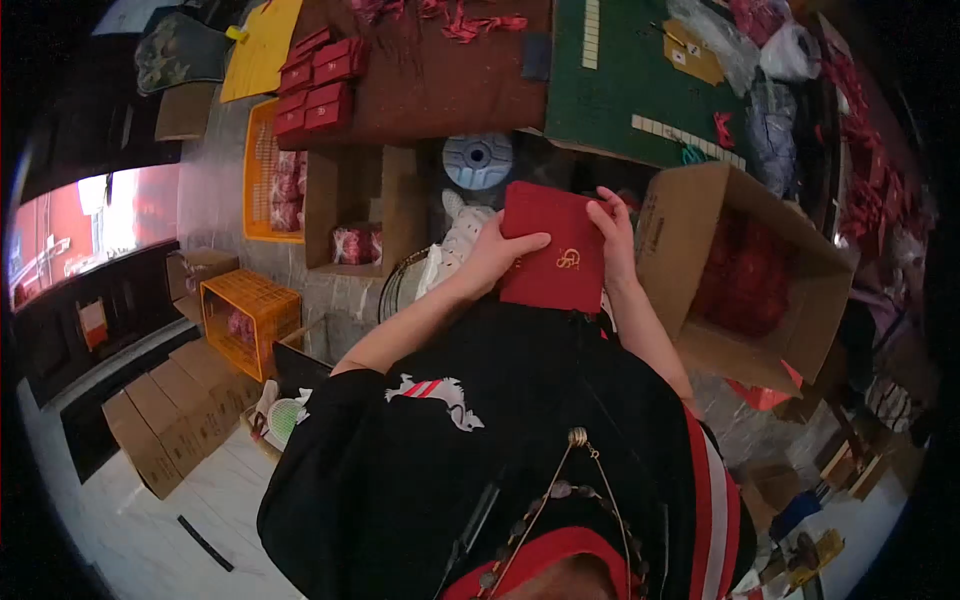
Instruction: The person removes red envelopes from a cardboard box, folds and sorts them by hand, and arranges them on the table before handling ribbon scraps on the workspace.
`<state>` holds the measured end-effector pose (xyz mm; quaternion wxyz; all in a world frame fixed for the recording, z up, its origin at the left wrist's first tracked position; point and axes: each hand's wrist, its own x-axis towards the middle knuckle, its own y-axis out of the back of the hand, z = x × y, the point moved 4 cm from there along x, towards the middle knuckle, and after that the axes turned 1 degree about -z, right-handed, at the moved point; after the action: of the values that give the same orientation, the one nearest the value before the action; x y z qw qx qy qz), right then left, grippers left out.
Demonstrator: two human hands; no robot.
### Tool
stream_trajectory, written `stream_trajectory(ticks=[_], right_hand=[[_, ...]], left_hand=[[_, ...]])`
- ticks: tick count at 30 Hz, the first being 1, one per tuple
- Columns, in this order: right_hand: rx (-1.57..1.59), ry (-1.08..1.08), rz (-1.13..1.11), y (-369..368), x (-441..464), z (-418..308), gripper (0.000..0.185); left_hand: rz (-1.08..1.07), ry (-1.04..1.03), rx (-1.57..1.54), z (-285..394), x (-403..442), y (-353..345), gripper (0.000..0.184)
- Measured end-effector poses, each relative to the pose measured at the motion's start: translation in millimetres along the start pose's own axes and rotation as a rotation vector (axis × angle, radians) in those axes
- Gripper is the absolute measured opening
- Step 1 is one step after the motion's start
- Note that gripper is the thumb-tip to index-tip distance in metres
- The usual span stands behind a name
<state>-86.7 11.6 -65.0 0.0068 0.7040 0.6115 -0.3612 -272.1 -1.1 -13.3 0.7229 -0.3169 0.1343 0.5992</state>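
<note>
A flat red rectangular pouch [545, 225] with a gold emblem is held up in front of my chest. My left hand [492, 255] grips its left side, the thumb lying across the front and the fingers hidden behind. On the upper right edge, my right hand [618, 238] closes with its thumb on the front and its fingers at the far side. How thick the pouch is, or whether several are stacked, I cannot tell. Behind it, stacks of small red pouches [328, 105] with gold marks lie on the brown-red table [440, 90].
To the right stands an open cardboard box [690, 200] holding red packs [745, 280]. Left of me are another carton [320, 200], orange crates [270, 120] and closed cartons [160, 430]. A green mat [620, 90] carries scissors [692, 155]. A round stool [478, 162] stands by the table edge.
</note>
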Motion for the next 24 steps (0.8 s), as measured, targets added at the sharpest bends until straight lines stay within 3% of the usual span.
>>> stream_trajectory(ticks=[1,3,5,6,8,9,11,14,15,17,18,21,23,24], right_hand=[[-0.082,0.026,0.068,-2,9,3,0.056],[-0.123,0.143,0.134,-19,28,9,0.055],[-0.180,0.083,0.240,-33,40,10,0.055],[-0.139,0.030,0.220,-39,53,21,0.061],[0.033,-0.300,-0.111,-86,65,24,0.071],[0.133,-0.480,-0.297,-119,69,27,0.084],[0.330,-0.665,-0.504,-189,82,35,0.086],[0.181,-0.591,-0.368,-271,127,63,0.068],[0.176,-0.725,-0.218,-274,154,92,0.054],[0.091,-0.759,-0.254,-297,191,138,0.042],[0.043,-0.795,-0.156,-314,203,149,0.036],[0.037,-0.847,-0.206,-351,251,195,0.036],[-0.009,-0.799,-0.243,-373,279,215,0.036],[-0.040,-0.711,-0.263,-361,316,245,0.039]], left_hand=[[0.026,-0.083,0.027,8,2,7,0.054],[0.176,-0.328,0.363,18,15,43,0.057],[0.300,-0.500,0.766,47,11,69,0.053],[0.289,-0.700,0.963,60,13,91,0.053],[0.310,-1.003,1.237,82,13,131,0.054],[0.315,-1.082,1.258,90,16,151,0.053],[0.337,-1.179,1.319,93,24,191,0.051],[0.360,-1.146,1.436,82,43,251,0.045],[0.390,-1.134,1.421,82,50,274,0.045],[0.441,-1.078,1.469,77,66,312,0.043],[0.430,-1.009,1.479,72,74,331,0.045],[0.413,-0.779,1.480,67,100,382,0.055],[0.297,-0.459,1.558,66,121,409,0.064],[0.426,-0.495,1.502,72,124,417,0.072]])
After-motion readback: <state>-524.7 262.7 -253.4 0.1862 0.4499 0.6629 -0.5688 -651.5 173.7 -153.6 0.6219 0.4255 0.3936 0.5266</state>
